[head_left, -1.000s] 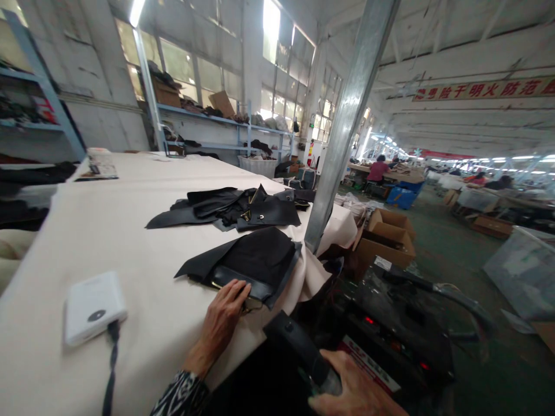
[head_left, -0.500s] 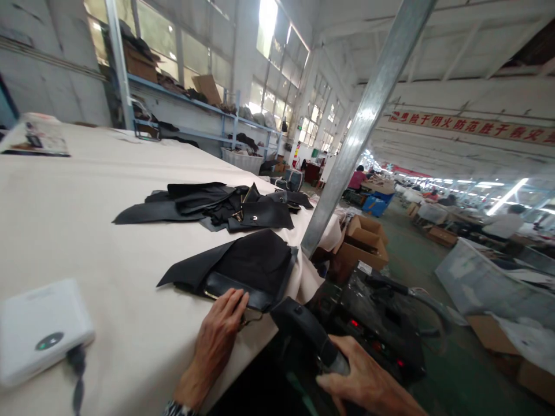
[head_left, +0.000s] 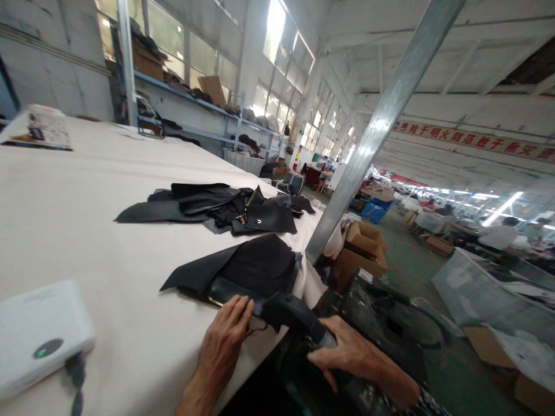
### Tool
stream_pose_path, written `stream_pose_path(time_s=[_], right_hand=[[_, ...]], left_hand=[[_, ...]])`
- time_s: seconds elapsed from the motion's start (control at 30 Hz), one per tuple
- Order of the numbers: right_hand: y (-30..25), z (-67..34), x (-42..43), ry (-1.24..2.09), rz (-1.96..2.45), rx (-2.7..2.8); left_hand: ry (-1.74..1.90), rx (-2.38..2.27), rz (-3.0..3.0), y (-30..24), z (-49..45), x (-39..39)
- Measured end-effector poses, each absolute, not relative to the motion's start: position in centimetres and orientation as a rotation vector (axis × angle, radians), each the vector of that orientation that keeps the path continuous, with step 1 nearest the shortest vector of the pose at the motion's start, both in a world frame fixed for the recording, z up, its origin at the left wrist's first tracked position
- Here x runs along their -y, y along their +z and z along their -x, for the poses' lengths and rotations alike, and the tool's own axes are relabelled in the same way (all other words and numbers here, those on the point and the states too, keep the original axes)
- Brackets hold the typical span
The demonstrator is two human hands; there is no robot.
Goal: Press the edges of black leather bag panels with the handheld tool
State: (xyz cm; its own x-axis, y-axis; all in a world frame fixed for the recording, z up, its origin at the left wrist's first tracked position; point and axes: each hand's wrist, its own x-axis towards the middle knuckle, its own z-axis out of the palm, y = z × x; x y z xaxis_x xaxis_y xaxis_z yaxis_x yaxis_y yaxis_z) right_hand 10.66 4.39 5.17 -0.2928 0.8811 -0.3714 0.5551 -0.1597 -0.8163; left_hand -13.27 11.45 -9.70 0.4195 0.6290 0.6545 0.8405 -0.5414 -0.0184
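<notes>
My left hand (head_left: 228, 332) has its fingers together on the near edge of a black bag piece (head_left: 260, 263), beside its gold zip; the thumb is hidden. The piece lies at the table's edge, with dark fabric and a smooth, leather-like band. My right hand (head_left: 340, 349) is wrapped round the handle of a black hand-held nozzle (head_left: 290, 309) with a broad, curved head. The nozzle's head reaches the right end of the band; whether it touches cannot be made out. Behind lies a heap of black bag pieces (head_left: 203, 205) with gold-coloured metal parts.
A white power bank (head_left: 47, 323) with a cable lies on the pale-covered table (head_left: 130, 277). A slanting metal post (head_left: 368, 144) rises at the table's right edge. A black machine (head_left: 381, 323), cardboard boxes (head_left: 362, 254) and a large grey bin (head_left: 489, 294) stand to the right.
My right hand has brought the nozzle left and slightly up, to the band of the bag piece. My left hand keeps its place at the zip edge. The view has shifted slightly.
</notes>
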Motion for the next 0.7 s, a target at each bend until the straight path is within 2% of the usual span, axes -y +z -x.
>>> stream_pose_path(time_s=[0.27,0.4,0.5,0.7], right_hand=[[7.8,-12.4,-3.8,1.231,1.727,1.847],[7.1,-12.5,-2.6,1.338,1.843,1.779],[5.7,-11.7,-3.1,1.489,1.782,1.79],[4.5,-10.4,-5.6,1.53,1.676,1.766]], left_hand=[[-0.881,1.262,2.327,-9.8,13.3,-11.4],[-0.887,1.259,2.343,-10.1,13.3,-11.5],[-0.891,1.266,2.347,-10.2,13.3,-11.5],[-0.871,1.293,2.331,-10.1,13.3,-11.4]])
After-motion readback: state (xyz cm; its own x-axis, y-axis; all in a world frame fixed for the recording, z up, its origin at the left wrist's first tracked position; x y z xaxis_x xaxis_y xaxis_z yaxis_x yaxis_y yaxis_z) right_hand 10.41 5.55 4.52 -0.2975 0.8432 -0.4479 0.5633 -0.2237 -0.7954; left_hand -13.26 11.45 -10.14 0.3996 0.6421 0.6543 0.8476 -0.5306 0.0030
